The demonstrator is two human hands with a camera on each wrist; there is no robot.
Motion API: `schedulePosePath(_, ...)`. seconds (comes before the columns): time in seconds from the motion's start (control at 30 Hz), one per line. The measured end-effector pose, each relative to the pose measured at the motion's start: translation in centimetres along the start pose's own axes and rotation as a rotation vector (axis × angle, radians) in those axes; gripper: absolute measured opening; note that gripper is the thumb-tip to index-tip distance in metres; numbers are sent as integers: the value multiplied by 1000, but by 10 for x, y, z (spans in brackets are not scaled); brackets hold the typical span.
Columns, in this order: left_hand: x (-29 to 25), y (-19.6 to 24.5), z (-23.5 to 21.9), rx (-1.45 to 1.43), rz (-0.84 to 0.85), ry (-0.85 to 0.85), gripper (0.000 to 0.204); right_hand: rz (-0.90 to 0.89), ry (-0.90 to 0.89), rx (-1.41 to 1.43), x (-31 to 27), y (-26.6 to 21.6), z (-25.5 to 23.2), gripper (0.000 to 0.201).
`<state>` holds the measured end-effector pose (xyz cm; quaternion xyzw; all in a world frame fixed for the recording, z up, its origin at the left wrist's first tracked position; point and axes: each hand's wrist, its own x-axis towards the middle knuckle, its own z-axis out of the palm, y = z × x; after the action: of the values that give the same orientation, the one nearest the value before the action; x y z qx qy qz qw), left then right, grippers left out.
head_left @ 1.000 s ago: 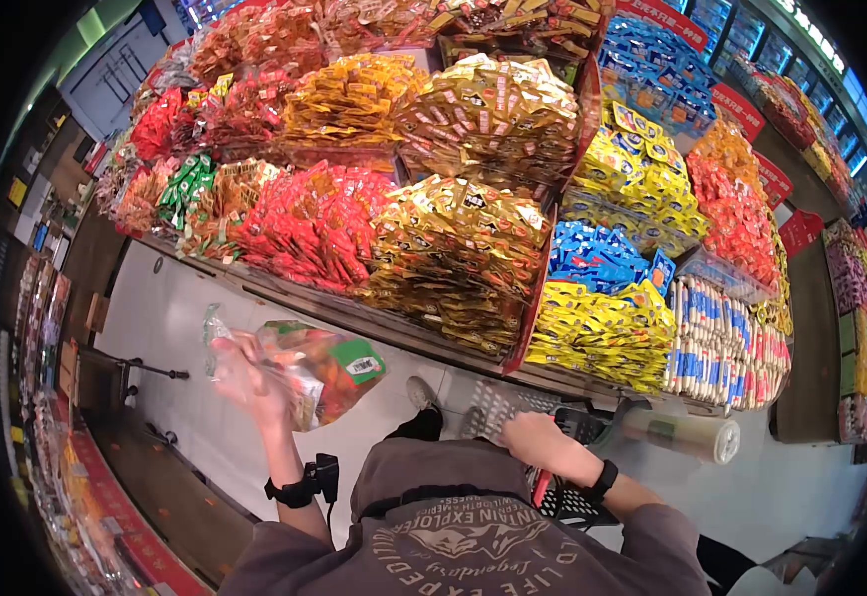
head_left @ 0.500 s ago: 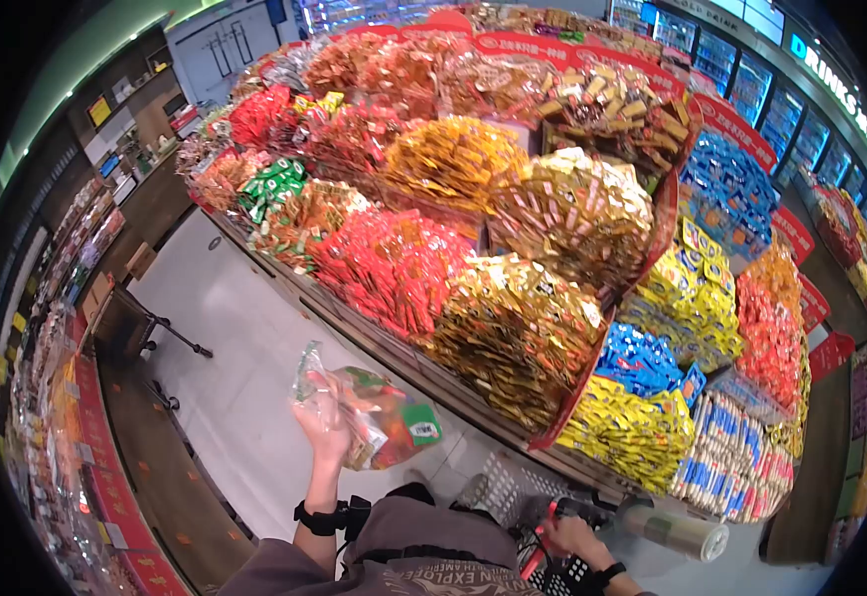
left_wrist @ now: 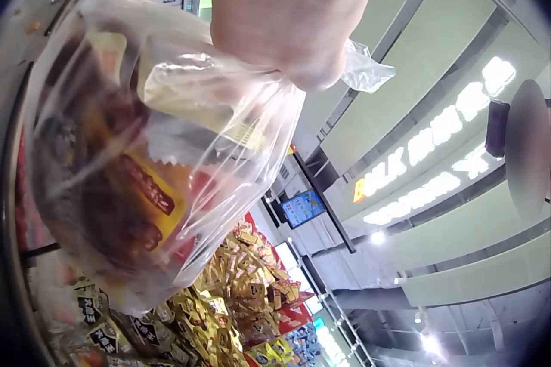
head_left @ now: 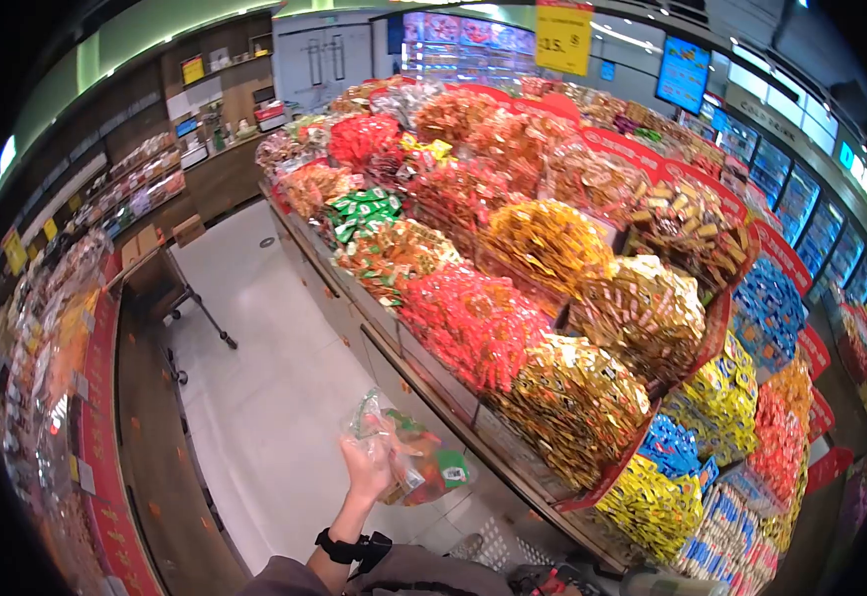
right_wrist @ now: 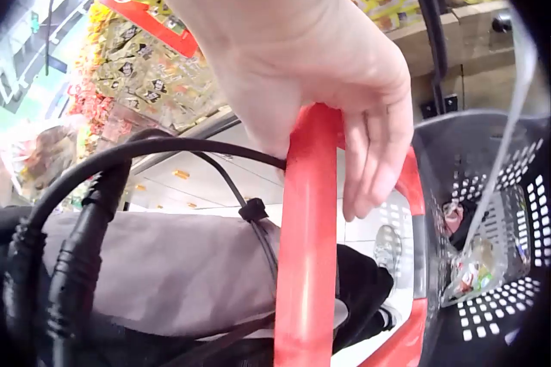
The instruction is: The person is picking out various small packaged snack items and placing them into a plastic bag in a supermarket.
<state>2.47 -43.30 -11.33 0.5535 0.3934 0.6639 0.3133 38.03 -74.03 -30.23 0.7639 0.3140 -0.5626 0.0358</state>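
My left hand (head_left: 366,467) grips the gathered neck of a clear plastic bag (head_left: 415,459) low in front of my body. In the left wrist view the bag (left_wrist: 129,186) hangs below the hand (left_wrist: 284,31), with wrapped snacks and a paper label showing through the film. A green label (head_left: 451,467) faces up at one end of it. Over at the right side, my right hand (right_wrist: 336,66) holds the red handle (right_wrist: 308,229) of a black shopping basket (right_wrist: 435,212), fingers draped over one side. Inside the basket lies a clear bag (right_wrist: 478,268) of packaged goods.
A long stepped display (head_left: 384,343) of packaged snacks runs along my right, piled with red packets (head_left: 473,323) and gold packets (head_left: 577,407). Shelves of bagged goods (head_left: 51,377) line the left. A wheeled stand (head_left: 180,288) is on the aisle floor (head_left: 254,397).
The head view has turned up and to the left, bringing in more aisle and the back wall. The right hand has left the basket's top area and now holds the red handle. The left hand keeps the bag.
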Motion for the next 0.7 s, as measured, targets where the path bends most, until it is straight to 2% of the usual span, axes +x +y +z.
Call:
schedulePosePath(0.07, -3, -2, -19, -171, -167, -3, 10, -27, 20, -55, 6, -13, -11, 58)
schedulePosePath(0.2, -9, 12, -42, -61, -158, 163, 21, -94, 50, -162, 27, -43, -30, 57)
schedulePosePath(0.27, -13, 32, -57, -128, -226, 122, 13, -115, 51, -198, 35, -49, -27, 57)
schedulePosePath(0.47, -36, 14, -96, -81, -253, 78, 14, -93, 15, -192, 19, -11, 29, 55)
schedulePosePath(0.57, -38, 26, -98, -182, -294, 88, 16, -103, 52, -175, 14, -4, 34, 55)
schedulePosePath(0.7, -50, 14, -105, -169, -283, 88, 13, -124, 94, -189, 10, -2, 26, 54)
